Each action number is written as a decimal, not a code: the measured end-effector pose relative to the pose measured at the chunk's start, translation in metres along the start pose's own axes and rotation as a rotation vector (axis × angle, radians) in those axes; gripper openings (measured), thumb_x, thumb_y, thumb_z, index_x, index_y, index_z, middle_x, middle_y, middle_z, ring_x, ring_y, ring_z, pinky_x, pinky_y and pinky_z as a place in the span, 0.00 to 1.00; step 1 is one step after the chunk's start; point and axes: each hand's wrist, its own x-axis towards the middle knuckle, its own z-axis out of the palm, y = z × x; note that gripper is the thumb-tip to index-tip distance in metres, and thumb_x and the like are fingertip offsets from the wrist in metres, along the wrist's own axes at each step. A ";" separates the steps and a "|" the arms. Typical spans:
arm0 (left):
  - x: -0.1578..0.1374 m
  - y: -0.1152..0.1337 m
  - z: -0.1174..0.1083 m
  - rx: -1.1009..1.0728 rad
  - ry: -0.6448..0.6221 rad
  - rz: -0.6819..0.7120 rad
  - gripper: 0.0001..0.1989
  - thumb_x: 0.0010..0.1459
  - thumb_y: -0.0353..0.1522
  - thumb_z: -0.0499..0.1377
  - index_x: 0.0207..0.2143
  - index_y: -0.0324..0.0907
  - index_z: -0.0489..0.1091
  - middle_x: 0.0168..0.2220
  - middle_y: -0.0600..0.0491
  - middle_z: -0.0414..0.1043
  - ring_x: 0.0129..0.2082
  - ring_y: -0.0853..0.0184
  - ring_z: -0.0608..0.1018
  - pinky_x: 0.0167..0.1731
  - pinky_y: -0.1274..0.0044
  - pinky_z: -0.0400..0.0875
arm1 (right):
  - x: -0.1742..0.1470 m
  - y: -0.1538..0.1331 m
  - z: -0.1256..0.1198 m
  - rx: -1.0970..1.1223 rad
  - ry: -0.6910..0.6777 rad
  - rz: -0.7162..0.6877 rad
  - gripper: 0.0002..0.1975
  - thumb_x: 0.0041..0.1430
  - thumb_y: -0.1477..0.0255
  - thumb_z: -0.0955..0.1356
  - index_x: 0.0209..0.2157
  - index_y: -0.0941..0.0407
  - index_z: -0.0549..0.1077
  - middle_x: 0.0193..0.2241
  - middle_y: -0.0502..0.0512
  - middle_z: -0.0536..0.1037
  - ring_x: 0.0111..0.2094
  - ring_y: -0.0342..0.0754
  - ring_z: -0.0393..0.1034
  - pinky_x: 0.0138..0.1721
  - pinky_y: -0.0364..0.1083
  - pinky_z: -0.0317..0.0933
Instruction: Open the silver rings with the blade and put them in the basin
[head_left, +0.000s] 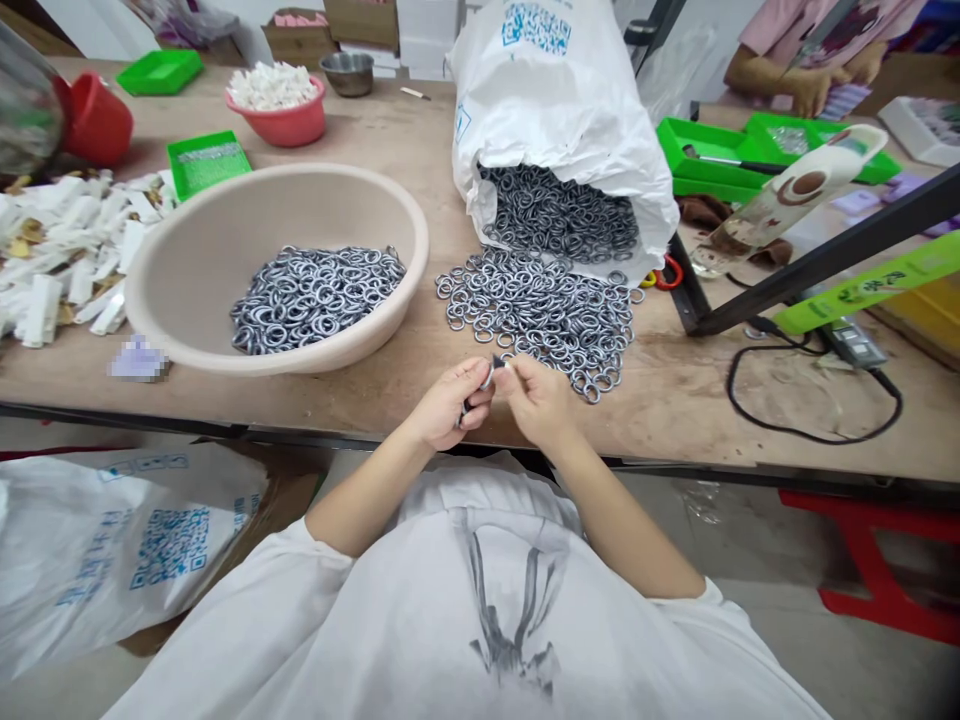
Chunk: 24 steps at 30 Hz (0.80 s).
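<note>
My left hand (pixel 451 402) is closed at the table's front edge, its fingertips pinching a grey ring (pixel 488 377). More dark ring material shows under its curled fingers. My right hand (pixel 541 402) meets it from the right, thumb and forefinger pressed together at the same ring. A small dark tip pokes up between the two hands; its kind is too small to tell. Just beyond my hands spreads a heap of loose grey rings (pixel 540 310). Behind it, a white sack (pixel 555 110) lies with its mouth toward me, full of such rings. To the left, a beige basin (pixel 180 270) holds many rings.
White plastic pieces (pixel 60 250) are piled at left beside a green tray (pixel 210 165). A red bowl (pixel 289 122) stands behind. At right are a black metal frame (pixel 825 250), a cable (pixel 750 410) and a clear bottle (pixel 787 200). Another person's hands (pixel 817 90) work at the far right.
</note>
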 end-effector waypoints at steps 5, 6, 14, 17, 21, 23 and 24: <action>-0.007 -0.004 0.003 -0.001 -0.028 -0.018 0.23 0.54 0.46 0.67 0.27 0.40 0.58 0.20 0.63 0.53 0.12 0.82 0.54 0.12 0.87 0.45 | 0.005 0.005 0.000 0.266 0.080 0.087 0.22 0.64 0.50 0.62 0.27 0.54 0.66 0.22 0.47 0.63 0.26 0.43 0.57 0.30 0.45 0.53; -0.007 -0.004 0.003 -0.010 -0.006 -0.009 0.24 0.53 0.46 0.67 0.27 0.41 0.59 0.20 0.63 0.53 0.12 0.82 0.53 0.12 0.87 0.44 | 0.002 0.001 0.001 0.328 0.058 0.068 0.21 0.63 0.50 0.64 0.30 0.54 0.68 0.24 0.47 0.65 0.27 0.44 0.58 0.31 0.45 0.54; -0.008 -0.002 -0.001 0.026 0.038 0.006 0.24 0.52 0.46 0.68 0.26 0.40 0.59 0.19 0.62 0.54 0.12 0.81 0.55 0.12 0.87 0.46 | 0.011 -0.001 0.001 0.359 -0.005 0.111 0.18 0.60 0.56 0.68 0.24 0.54 0.65 0.21 0.46 0.60 0.25 0.43 0.55 0.30 0.44 0.53; -0.013 0.004 -0.012 0.030 0.126 0.054 0.21 0.53 0.44 0.67 0.26 0.40 0.60 0.19 0.61 0.59 0.12 0.81 0.58 0.12 0.86 0.47 | 0.023 0.017 -0.007 -0.006 -0.047 0.127 0.14 0.59 0.62 0.69 0.24 0.54 0.71 0.22 0.49 0.67 0.26 0.45 0.59 0.30 0.46 0.51; -0.014 0.012 -0.024 0.052 0.260 0.120 0.20 0.48 0.43 0.69 0.28 0.38 0.66 0.21 0.57 0.68 0.11 0.80 0.60 0.11 0.85 0.47 | 0.025 0.023 -0.004 -0.410 -0.160 0.123 0.08 0.58 0.66 0.71 0.38 0.53 0.80 0.34 0.56 0.78 0.35 0.52 0.69 0.34 0.47 0.54; -0.013 0.014 -0.026 0.067 0.284 0.142 0.20 0.47 0.42 0.70 0.31 0.36 0.70 0.22 0.55 0.70 0.11 0.80 0.61 0.12 0.85 0.47 | 0.024 0.021 0.000 -0.475 -0.190 0.130 0.10 0.59 0.67 0.70 0.41 0.53 0.80 0.38 0.58 0.79 0.38 0.54 0.70 0.34 0.47 0.55; -0.011 0.014 -0.027 0.071 0.289 0.149 0.20 0.47 0.42 0.70 0.33 0.36 0.71 0.22 0.55 0.71 0.12 0.80 0.61 0.12 0.85 0.47 | 0.024 0.020 0.002 -0.488 -0.198 0.137 0.10 0.60 0.68 0.69 0.42 0.53 0.80 0.39 0.59 0.79 0.39 0.54 0.71 0.35 0.48 0.55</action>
